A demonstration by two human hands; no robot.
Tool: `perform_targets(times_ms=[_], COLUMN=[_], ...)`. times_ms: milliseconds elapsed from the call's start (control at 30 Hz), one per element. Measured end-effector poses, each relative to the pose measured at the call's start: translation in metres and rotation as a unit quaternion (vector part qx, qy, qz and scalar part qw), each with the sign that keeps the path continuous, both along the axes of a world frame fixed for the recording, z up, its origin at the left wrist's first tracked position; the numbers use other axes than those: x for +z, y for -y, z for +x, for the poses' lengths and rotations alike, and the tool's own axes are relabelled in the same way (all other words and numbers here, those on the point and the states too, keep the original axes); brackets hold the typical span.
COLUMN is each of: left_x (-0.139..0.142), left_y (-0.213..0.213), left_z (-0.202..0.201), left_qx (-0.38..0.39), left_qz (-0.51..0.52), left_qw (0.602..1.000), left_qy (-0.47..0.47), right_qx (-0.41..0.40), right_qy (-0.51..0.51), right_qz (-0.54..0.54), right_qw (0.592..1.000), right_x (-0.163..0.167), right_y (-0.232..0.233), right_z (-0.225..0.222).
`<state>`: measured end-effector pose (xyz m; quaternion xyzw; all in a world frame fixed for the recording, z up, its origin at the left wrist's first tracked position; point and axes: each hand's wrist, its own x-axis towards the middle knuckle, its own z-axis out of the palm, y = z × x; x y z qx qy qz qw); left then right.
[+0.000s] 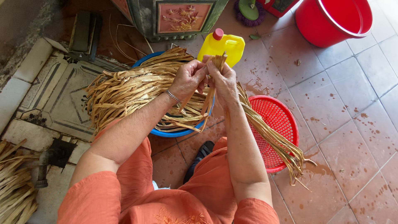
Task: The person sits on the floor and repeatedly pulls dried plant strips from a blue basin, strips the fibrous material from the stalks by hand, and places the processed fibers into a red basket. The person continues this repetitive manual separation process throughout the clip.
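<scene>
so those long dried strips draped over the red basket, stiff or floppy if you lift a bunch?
Probably floppy: the dried strips held by the left hand and right hand sag over the red basket rim to the floor. Likely light, being thin and dry. Loose ends splay, so a bunch may shed strands.

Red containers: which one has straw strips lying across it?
The flat red mesh basket beside the right hand; strips drape over it. The red bucket farther back has none.

You have one view only, from the head-worn camera. It looks steeply down from above your arms at close range, facing away from your body, with the tiled floor (352, 103) filling the far and right areas.
</scene>
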<state>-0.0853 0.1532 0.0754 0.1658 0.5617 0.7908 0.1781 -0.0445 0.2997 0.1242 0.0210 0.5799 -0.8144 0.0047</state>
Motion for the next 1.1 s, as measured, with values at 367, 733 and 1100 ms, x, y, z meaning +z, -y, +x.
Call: perform_targets(times_ms=[367, 733, 1100], left_x=[-0.001, 0.001, -0.031], left_y=[-0.008, -0.035, -0.067], left_z=[-0.025, 0.001, 0.031], left_qx=[-0.052, -0.096, -0.024], left_qz=[-0.098, -0.155, -0.26], left_qw=[0.994, 0.983, 0.929], left_qy=[-0.022, -0.024, -0.261], right_qx=[-0.102, -0.255, -0.289], right_qy=[-0.02, 0.048, -0.023], right_qz=[-0.077, -0.123, -0.244], right_qw=[0.992, 0.958, 0.925], right_x=[-0.03, -0.028, -0.047], right_y=[0.015, -0.026, -0.114], right_z=[-0.019, -0.03, -0.021])
